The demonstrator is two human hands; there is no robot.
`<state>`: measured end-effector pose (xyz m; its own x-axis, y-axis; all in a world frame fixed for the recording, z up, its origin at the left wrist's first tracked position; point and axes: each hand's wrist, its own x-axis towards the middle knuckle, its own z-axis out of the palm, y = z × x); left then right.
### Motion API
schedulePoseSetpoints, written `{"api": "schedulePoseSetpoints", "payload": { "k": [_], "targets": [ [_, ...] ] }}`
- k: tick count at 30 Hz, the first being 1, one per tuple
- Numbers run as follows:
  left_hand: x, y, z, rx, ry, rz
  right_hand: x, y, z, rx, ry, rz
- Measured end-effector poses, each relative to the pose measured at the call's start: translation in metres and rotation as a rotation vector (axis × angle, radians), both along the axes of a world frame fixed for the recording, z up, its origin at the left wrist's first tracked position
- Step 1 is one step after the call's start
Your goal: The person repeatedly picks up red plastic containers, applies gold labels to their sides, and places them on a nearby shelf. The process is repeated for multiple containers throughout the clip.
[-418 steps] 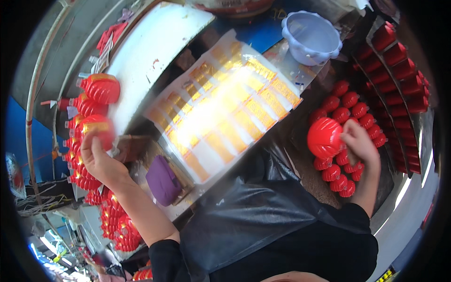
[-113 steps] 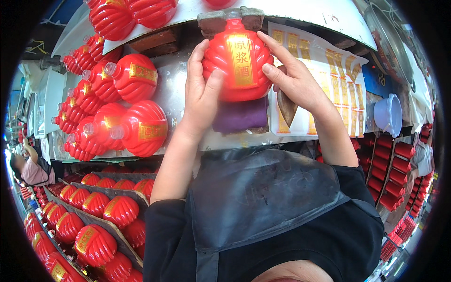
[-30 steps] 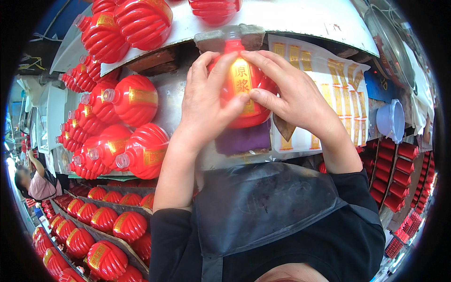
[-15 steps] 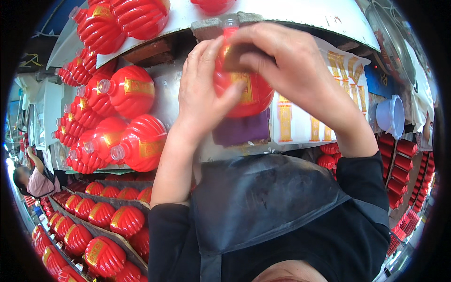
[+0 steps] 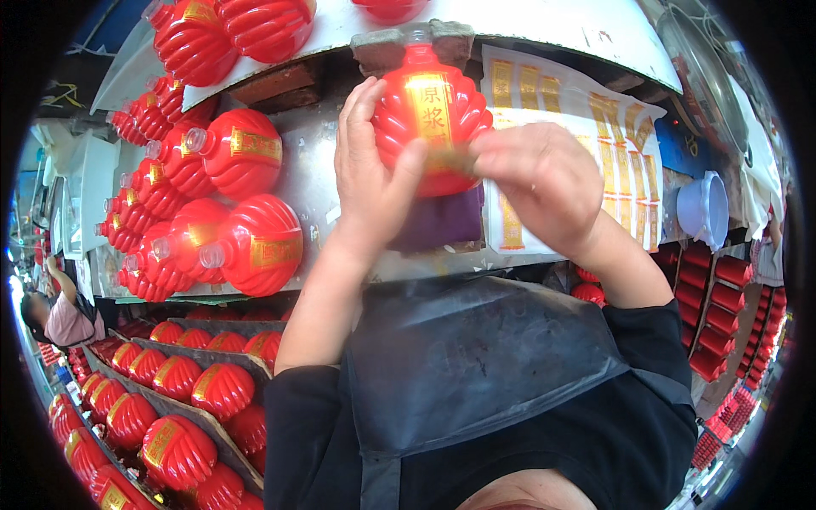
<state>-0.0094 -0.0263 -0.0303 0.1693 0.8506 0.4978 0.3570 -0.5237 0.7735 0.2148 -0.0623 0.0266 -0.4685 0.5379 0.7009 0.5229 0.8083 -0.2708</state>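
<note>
A red ribbed bottle (image 5: 472, 115) lies on its back before me, its clear neck pointing away in a notched grey rest (image 5: 455, 49). Down its front runs a gold label (image 5: 432, 98). Along the bottle's left side, my left hand (image 5: 367, 174) grips it, the thumb near the label's lower end. My right hand (image 5: 544, 174), smeared by motion, pinches a thin brownish pad (image 5: 452, 160) at the label's lower part; its exact kind is unclear. Beneath the bottle's near end shows a purple cloth (image 5: 442, 221). A white sheet of gold labels (image 5: 625, 161) lies to the right.
Several red bottles (image 5: 246, 153) crowd the table's left side, with more on a raised white board (image 5: 544, 25) at the back. Racks of labelled bottles (image 5: 178, 450) stand lower left. A pale blue bucket (image 5: 704, 208) is at right. Another person (image 5: 72, 314) works far left.
My right hand has moved from the bottle's upper part down toward its near end, uncovering the label. My left hand stays on the bottle's left side.
</note>
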Motion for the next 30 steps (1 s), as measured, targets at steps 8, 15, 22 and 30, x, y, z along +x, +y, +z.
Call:
{"api": "schedulePoseSetpoints", "payload": {
  "k": [8,15,22,30],
  "targets": [
    [-0.001,-0.002,-0.004,-0.04,-0.06,-0.029,-0.007,-0.025,-0.007,-0.108,-0.013,0.084],
    [-0.001,-0.004,-0.002,-0.224,-0.205,-0.075,-0.006,0.015,0.008,-0.41,0.288,-0.142],
    [0.0,-0.002,-0.002,-0.23,-0.18,-0.04,-0.023,0.099,0.048,-0.307,-0.063,-0.277],
    [-0.004,0.0,-0.004,-0.136,-0.056,-0.055,-0.025,0.107,0.046,-0.224,-0.171,-0.117]
  ]
}}
